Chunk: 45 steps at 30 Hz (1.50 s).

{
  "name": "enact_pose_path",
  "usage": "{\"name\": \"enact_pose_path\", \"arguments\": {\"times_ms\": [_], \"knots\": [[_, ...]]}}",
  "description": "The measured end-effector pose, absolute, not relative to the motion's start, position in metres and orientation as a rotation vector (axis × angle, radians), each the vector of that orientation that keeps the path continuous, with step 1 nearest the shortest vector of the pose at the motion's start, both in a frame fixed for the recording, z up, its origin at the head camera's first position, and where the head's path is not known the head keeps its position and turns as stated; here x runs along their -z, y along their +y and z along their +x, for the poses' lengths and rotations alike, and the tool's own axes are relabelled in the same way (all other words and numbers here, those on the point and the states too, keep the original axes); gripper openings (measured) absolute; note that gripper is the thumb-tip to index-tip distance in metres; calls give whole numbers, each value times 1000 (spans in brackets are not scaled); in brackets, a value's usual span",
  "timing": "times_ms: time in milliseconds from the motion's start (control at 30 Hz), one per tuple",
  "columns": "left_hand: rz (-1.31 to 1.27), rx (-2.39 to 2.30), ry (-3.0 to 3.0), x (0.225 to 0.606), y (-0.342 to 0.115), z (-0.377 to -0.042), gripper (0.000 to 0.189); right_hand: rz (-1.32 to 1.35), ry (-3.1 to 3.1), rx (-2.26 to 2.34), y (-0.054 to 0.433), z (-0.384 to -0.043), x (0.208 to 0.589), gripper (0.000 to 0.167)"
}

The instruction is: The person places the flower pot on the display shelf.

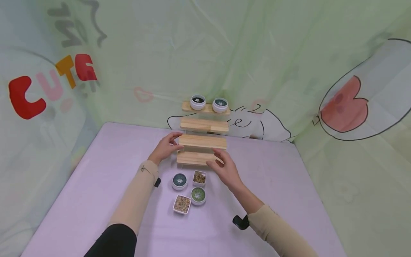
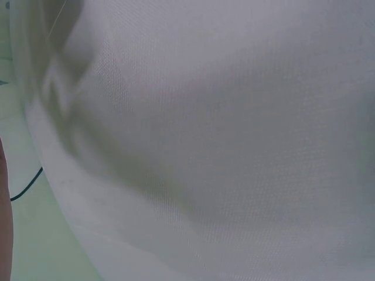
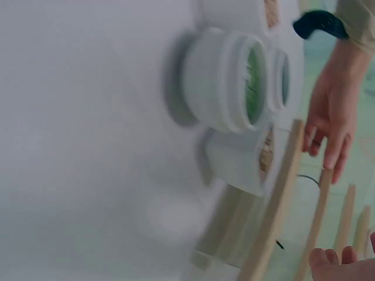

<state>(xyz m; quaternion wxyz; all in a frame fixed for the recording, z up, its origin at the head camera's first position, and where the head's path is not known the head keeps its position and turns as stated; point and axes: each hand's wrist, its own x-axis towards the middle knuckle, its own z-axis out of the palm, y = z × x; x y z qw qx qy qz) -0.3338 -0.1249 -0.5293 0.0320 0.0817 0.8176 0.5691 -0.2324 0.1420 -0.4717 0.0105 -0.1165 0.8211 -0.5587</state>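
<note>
A stepped wooden display rack (image 1: 202, 141) stands at the table's far side, with several pale boards rising towards the back. At its left end, my left hand (image 1: 165, 147) reaches in with thumb and fingers apart, its fingertips at the board ends. My right hand (image 1: 226, 169) hovers at the right end of the lowest boards, fingers loosely bent and holding nothing. In the right wrist view, the fingertips of the left hand (image 3: 334, 120) meet the end of a board (image 3: 319, 216). The left wrist view shows mostly pale cloth.
Two round white pots, one with black contents (image 1: 198, 102) and one dark teal (image 1: 220, 105), sit on the top board. Before the rack stand a teal-filled pot (image 1: 179, 181), a green-filled pot (image 1: 198, 195) and two square bowls, one brown-filled (image 1: 199, 178), one beige-filled (image 1: 182, 204).
</note>
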Motion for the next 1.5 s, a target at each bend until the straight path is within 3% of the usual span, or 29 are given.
{"name": "enact_pose_path", "arguments": {"times_ms": [400,700,1500], "knots": [[225,-1793,2488,526,-127,-333,60,-367,2539,1651,134,-176,488,48],[232,-1798,2474,526,-124,-336,61,-396,2529,1663,139,-166,545,47],[212,-1782,2498,532,-125,-335,60,-632,2787,1359,134,-150,575,43]]}}
